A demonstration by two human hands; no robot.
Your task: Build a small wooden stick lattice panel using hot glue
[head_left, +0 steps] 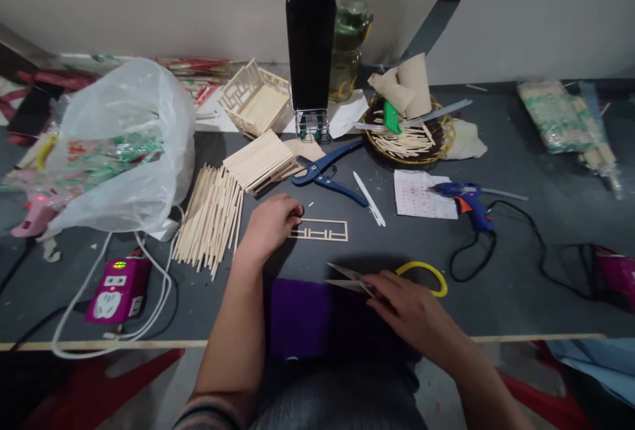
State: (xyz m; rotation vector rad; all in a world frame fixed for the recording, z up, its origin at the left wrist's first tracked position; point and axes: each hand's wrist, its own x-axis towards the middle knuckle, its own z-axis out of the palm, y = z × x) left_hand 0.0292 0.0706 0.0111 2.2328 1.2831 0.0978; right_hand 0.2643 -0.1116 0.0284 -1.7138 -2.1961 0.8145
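Observation:
My left hand (pixel 272 226) is closed, its fingertips at the left end of a small rectangular frame of thin wooden sticks (pixel 338 239) lying flat on the table. That end is hidden under the fingers. My right hand (pixel 409 304) grips a pair of scissors (pixel 346 282) around the middle. Their blades are spread and point left, and one yellow loop shows behind the knuckles. Beneath the blades, at the table edge, is a purple cloth-like piece (pixel 300 317). Blue cutting pliers (pixel 325 175) and a white pen (pixel 368 197) lie just beyond the frame.
Loose sticks (pixel 208 221), stacked flat sticks (pixel 260 160) and a stick-built box (pixel 260 102) are at left, beside a plastic bag (pixel 169 119). A phone (pixel 311 49) stands behind. Rightward are a basket (pixel 441 145), a blue glue gun (pixel 471 204) and its cord.

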